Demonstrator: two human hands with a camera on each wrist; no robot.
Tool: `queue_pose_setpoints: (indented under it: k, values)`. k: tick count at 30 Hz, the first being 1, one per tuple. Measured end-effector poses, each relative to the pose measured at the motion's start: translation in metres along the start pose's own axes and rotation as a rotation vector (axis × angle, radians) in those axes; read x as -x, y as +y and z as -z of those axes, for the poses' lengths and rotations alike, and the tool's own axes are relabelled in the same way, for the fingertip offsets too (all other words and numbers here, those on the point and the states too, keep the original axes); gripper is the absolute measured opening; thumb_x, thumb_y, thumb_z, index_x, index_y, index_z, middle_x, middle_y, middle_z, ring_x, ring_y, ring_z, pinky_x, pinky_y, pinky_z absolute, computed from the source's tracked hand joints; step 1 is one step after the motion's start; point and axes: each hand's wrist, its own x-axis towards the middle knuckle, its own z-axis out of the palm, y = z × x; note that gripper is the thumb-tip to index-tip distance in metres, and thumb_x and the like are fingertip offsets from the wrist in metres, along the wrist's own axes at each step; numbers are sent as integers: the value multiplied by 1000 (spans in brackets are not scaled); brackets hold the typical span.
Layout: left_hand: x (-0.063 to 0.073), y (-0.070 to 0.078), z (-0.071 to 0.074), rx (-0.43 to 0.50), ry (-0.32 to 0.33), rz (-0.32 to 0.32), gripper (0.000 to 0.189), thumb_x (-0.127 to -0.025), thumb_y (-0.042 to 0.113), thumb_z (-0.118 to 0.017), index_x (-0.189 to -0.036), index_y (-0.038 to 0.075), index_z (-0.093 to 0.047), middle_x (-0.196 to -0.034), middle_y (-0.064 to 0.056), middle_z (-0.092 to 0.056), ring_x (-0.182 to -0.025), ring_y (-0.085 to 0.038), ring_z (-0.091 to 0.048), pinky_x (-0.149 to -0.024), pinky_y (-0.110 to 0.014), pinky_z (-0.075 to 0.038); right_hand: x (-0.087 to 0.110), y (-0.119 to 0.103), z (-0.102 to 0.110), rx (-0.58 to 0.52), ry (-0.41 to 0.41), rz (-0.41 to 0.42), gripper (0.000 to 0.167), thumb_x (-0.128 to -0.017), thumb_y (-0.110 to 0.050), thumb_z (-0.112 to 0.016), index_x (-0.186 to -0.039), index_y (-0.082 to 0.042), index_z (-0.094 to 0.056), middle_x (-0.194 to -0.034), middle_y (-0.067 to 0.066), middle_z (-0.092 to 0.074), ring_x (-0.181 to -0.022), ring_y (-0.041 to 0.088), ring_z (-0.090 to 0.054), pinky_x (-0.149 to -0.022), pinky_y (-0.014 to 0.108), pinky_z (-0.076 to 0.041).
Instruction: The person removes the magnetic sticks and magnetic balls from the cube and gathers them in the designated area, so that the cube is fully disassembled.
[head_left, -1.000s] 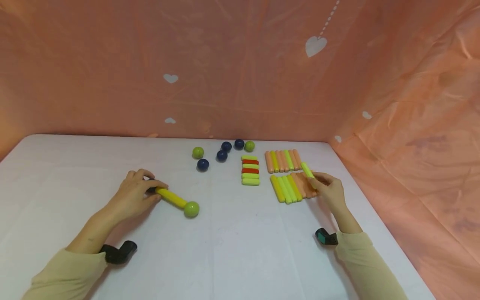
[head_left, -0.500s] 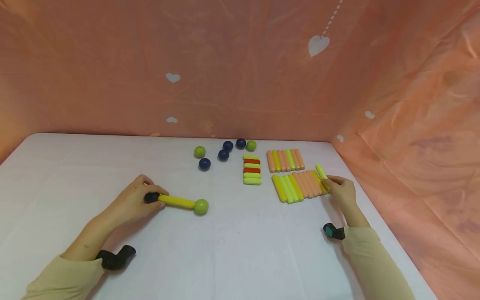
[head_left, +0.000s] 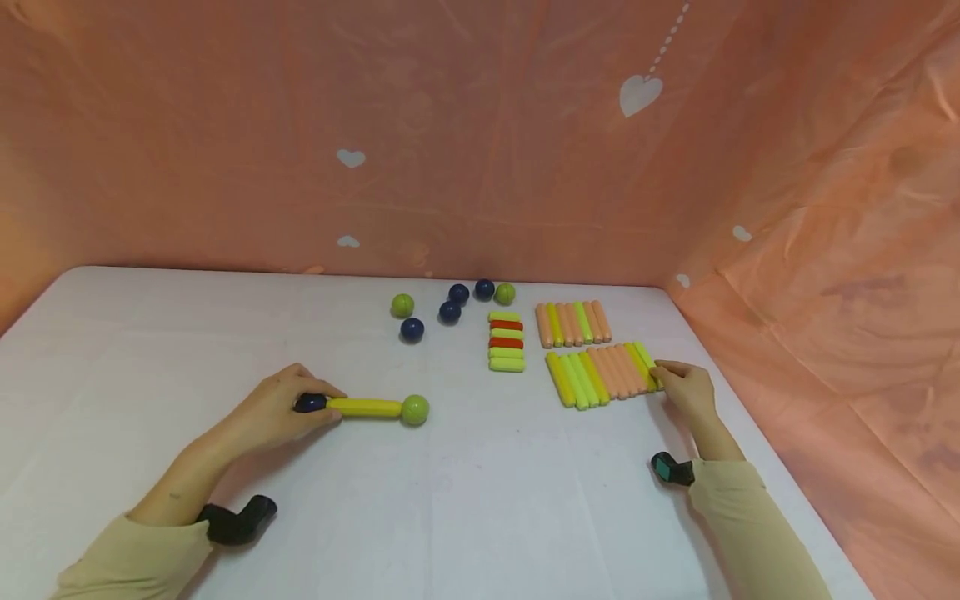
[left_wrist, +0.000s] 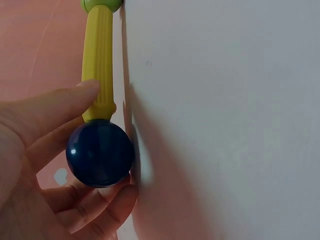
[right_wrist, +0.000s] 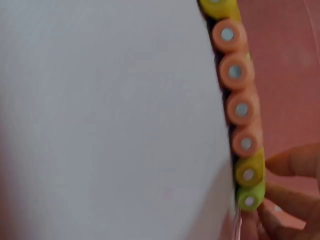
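Observation:
My left hand [head_left: 281, 404] pinches a yellow magnetic stick [head_left: 367, 407] near its left end, low over the table. A dark blue ball [left_wrist: 100, 152] sits on that end, within the curve of the fingers. The stick's other end bears a green ball [head_left: 415, 409]. At the right, my right hand [head_left: 686, 387] holds a light green magnetic stick [right_wrist: 251, 197] at the right end of the nearer row. It lies alongside a yellow stick [right_wrist: 250, 171], which a fingertip touches. Peach sticks [head_left: 615, 371] continue the row leftward, with silver discs in their near ends.
Behind the nearer row lies a second row of sticks [head_left: 567, 323]. Short green and red sticks [head_left: 507, 342] form a stack-like column left of it. Several loose blue balls [head_left: 412, 330] and green balls [head_left: 402, 305] rest toward the back of the white table [head_left: 487, 500].
My right hand has moved right and lowered the light green stick into line at the row's end. My left hand has turned the yellow stick from slanting to nearly level across the view.

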Motion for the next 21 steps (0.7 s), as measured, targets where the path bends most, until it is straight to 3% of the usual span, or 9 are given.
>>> queue_pose_setpoints:
  k: [2, 4, 7, 10, 15, 21]
  values:
    - [0, 1, -2, 11, -4, 1, 23, -83, 20, -73, -104, 10, -74, -94, -7, -57, -83, -20, -51, -70, -30, -39, 2, -4, -1, -15, 40, -1, 46, -96, -23, -48, -134, 3, -51, -141, 25, -46, -131, 37, -39, -102, 43, -39]
    - [-1, 2, -4, 11, -3, 4, 23, -83, 20, -73, -104, 10, -74, -93, -7, -57, -83, -19, -50, -69, -30, -39, 5, -9, -4, -39, 90, 19, 43, -96, -21, -48, -132, 2, -54, -137, 25, -50, -124, 33, -44, -89, 29, -44]
    - [-3, 5, -6, 15, -8, 7, 23, -84, 21, -72, -105, 10, -74, -94, -7, -57, -83, -19, -51, -70, -30, -40, 13, -21, -10, -76, 134, 73, 39, -96, -20, -51, -129, 0, -57, -132, 24, -54, -117, 30, -51, -71, 12, -40]
    - [-5, 7, -8, 14, -11, 7, 23, -85, 21, -71, -105, 10, -73, -94, -7, -57, -83, -19, -51, -70, -30, -40, 20, -33, -18, -114, 132, 137, 36, -95, -18, -53, -125, 1, -60, -129, 23, -56, -106, 23, -56, -63, 9, -40]
    - [-5, 10, -8, 24, -9, 11, 23, -84, 20, -73, -104, 10, -74, -94, -7, -57, -82, -19, -50, -70, -30, -40, 27, -49, -32, -154, 82, 192, 34, -95, -18, -53, -122, 1, -62, -123, 23, -59, -85, 9, -55, -57, 15, -45]
    - [-5, 11, -9, 23, -3, 0, 23, -83, 21, -74, -103, 11, -74, -94, -7, -58, -83, -20, -51, -71, -31, -40, 34, -62, -47, -203, -19, 204, 34, -96, -20, -54, -123, 0, -61, -128, 18, -56, -96, 16, -57, -69, 14, -47]
